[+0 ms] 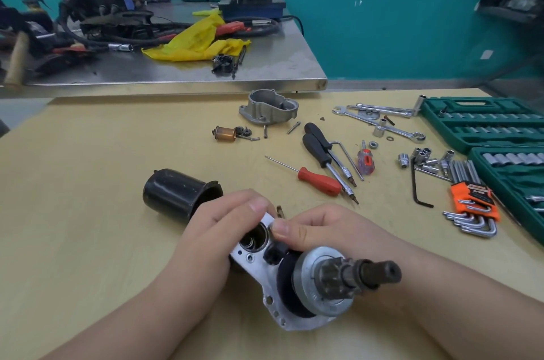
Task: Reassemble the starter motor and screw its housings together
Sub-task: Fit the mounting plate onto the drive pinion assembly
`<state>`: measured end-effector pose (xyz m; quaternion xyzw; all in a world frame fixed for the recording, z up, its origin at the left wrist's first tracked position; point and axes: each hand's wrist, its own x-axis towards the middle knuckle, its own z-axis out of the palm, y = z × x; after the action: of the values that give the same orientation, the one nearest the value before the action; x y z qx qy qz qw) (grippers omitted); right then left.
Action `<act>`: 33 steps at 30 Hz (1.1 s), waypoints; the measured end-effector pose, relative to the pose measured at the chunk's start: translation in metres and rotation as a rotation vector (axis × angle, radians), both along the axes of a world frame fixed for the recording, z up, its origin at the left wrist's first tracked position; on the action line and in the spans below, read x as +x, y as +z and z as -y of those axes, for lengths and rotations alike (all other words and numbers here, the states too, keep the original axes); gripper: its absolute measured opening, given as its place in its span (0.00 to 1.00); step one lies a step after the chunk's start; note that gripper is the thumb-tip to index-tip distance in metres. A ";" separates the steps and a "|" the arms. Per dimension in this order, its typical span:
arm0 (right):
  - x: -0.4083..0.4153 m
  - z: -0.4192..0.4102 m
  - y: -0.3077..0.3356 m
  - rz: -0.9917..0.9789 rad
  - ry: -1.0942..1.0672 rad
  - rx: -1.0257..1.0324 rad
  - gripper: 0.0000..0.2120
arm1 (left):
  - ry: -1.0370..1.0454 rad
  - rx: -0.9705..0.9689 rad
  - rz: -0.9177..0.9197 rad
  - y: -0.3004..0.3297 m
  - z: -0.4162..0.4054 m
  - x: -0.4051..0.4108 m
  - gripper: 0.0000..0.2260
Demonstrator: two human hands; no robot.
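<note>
Both hands hold the starter motor's silver centre housing just above the wooden table. Its pinion gear and dark shaft point right. My left hand grips the housing's upper left end beside its round bore. My right hand pinches the plate's top edge with thumb and fingertips; whatever small part is between them is hidden. The black cylindrical motor casing lies on its side just behind my left hand. A grey cast nose housing rests further back, with a copper-coloured armature and small gears to its left.
Screwdrivers, loose sockets, spanners and hex keys are spread right of centre. Green socket cases line the right edge. A steel bench behind holds cables, a yellow rag and other gear.
</note>
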<state>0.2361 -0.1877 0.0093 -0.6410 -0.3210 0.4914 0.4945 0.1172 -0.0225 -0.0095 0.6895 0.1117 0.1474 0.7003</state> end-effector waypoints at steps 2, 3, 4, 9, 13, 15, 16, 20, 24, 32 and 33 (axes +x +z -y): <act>0.000 0.001 -0.001 0.033 -0.002 0.015 0.29 | 0.002 -0.038 0.084 -0.006 0.004 -0.015 0.22; 0.000 0.001 -0.002 0.034 0.002 0.016 0.28 | 0.020 -0.038 0.090 -0.003 0.004 -0.011 0.21; -0.001 0.000 -0.004 0.020 -0.006 0.014 0.28 | 0.026 -0.031 0.084 -0.004 0.005 -0.009 0.20; -0.001 -0.002 -0.002 -0.012 -0.023 -0.013 0.32 | 0.081 -0.037 0.055 -0.006 0.005 -0.005 0.19; -0.001 0.000 0.002 0.001 -0.004 -0.023 0.35 | 0.050 -0.050 0.064 -0.006 0.001 -0.003 0.19; -0.001 0.001 0.002 0.014 0.024 -0.012 0.26 | 0.047 -0.043 0.054 -0.006 0.000 -0.003 0.20; -0.001 0.001 0.002 0.010 0.033 0.004 0.20 | 0.046 -0.037 0.050 -0.006 -0.001 -0.003 0.21; -0.001 0.002 0.000 -0.014 0.042 0.030 0.16 | 0.039 -0.022 0.031 -0.008 -0.004 -0.003 0.20; 0.002 0.001 -0.002 0.020 0.014 -0.004 0.22 | 0.018 -0.042 0.006 -0.009 -0.005 -0.001 0.21; 0.012 -0.003 -0.005 0.302 -0.190 0.005 0.25 | 0.082 0.056 -0.013 0.000 -0.004 0.005 0.18; 0.015 -0.003 -0.005 0.358 -0.240 0.016 0.20 | 0.096 0.053 -0.010 0.000 -0.004 0.005 0.18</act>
<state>0.2506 -0.1848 0.0043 -0.7476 -0.3290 0.3049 0.4898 0.1227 -0.0186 -0.0092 0.7023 0.1443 0.1803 0.6734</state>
